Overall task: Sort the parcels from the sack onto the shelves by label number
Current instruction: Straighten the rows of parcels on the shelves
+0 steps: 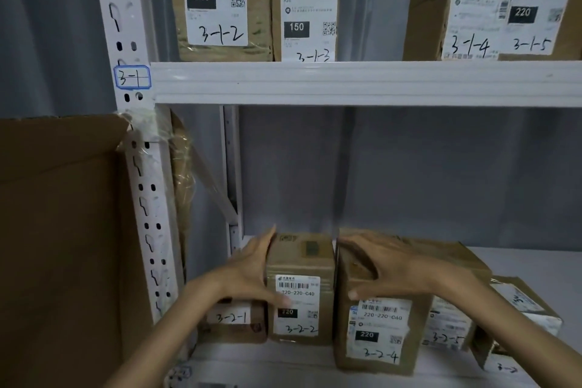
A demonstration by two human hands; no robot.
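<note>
On the lower shelf (283, 356) stand several brown parcels with handwritten numbers. My left hand (252, 271) holds the left side of the upright parcel marked 3-2-2 (302, 280), thumb across its label. A low parcel marked 3-2-1 (234, 323) lies just left of it, partly behind my wrist. My right hand (387, 268) grips the top front of the taller parcel marked 3-2-4 (378, 343). To the right sit the parcel marked 3-2-5 (448, 329) and a tilted one (522, 318) whose number is cut off.
The upper shelf beam (346, 83) carries a tag 3-1 (132, 77). Above it stand parcels 3-1-2 (217, 0), 3-1-3 (307, 9), 3-1-4 (466, 9) and 3-1-5 (541, 3). A large open cardboard box (59, 246) stands left of the white upright post (145, 198).
</note>
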